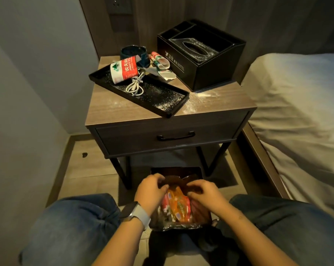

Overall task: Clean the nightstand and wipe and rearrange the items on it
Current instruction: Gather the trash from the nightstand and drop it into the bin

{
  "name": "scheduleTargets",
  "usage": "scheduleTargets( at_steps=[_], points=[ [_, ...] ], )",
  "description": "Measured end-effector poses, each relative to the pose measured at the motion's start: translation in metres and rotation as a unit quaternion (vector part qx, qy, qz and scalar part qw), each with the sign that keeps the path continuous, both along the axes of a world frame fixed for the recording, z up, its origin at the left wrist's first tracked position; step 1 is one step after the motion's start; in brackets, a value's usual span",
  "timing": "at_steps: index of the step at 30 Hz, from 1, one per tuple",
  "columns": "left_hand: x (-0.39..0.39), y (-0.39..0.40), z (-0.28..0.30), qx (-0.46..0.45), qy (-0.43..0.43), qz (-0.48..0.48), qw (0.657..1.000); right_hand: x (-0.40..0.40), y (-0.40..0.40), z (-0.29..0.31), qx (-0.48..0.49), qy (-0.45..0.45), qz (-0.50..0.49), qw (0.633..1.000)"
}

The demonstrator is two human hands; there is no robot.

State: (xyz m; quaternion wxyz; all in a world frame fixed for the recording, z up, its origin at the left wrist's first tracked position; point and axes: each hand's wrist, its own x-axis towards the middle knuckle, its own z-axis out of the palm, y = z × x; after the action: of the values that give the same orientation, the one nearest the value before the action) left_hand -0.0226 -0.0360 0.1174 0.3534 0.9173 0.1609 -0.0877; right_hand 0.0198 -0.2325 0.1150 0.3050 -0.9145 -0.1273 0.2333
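The wooden nightstand [220, 104] is dusted with white powder. A black tray [162, 100] lies askew on it and holds a crumpled bottle label [124, 71] and a coiled white cable [134, 86]. Behind it stand a dark ashtray [132, 51], torn wrappers [160, 64] and a black hotel tissue box [210, 73]. Below, between my knees, sits a small bin [202, 214] with a dark bag liner [174, 180] and orange snack wrappers [179, 207] inside. My left hand [150, 191] and my right hand [204, 192] both pinch the liner's rim.
A bed [296, 112] with a pale sheet runs along the right, its wooden frame close to the nightstand. A grey wall [28, 73] closes the left side. The nightstand has one drawer with a black handle [175, 136]. My knees in jeans flank the bin.
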Motion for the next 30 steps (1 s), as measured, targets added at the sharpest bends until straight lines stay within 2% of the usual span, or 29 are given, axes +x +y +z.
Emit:
scheduleTargets(
  at_steps=[3,6,8,12,14,18,23,26,30],
  points=[
    [0.003,0.019,0.042,-0.019,-0.106,0.021,0.994,0.010,0.002,0.051,0.102,-0.070,-0.025,0.992],
    [0.011,0.034,0.092,-0.043,-0.205,0.038,0.977,0.026,0.015,0.113,0.213,-0.133,-0.029,0.967],
    [0.025,0.047,0.125,-0.050,-0.254,0.046,0.965,0.045,0.030,0.150,0.254,-0.156,-0.015,0.954],
    [0.071,0.082,0.183,-0.062,-0.305,0.079,0.947,0.103,0.071,0.198,0.221,-0.227,0.015,0.948],
    [0.100,0.103,0.202,-0.022,-0.321,0.090,0.943,0.135,0.092,0.212,0.183,-0.262,0.017,0.947],
    [0.161,0.145,0.213,0.083,-0.288,0.078,0.951,0.193,0.129,0.222,0.077,-0.326,0.045,0.941],
    [0.222,0.182,0.202,0.199,-0.216,0.017,0.956,0.237,0.163,0.209,-0.006,-0.325,0.067,0.943],
    [0.242,0.188,0.196,0.232,-0.160,-0.026,0.959,0.250,0.172,0.196,-0.013,-0.337,0.056,0.940],
    [0.253,0.193,0.184,0.223,-0.160,-0.039,0.961,0.251,0.167,0.186,0.016,-0.371,0.019,0.928]
  ],
)
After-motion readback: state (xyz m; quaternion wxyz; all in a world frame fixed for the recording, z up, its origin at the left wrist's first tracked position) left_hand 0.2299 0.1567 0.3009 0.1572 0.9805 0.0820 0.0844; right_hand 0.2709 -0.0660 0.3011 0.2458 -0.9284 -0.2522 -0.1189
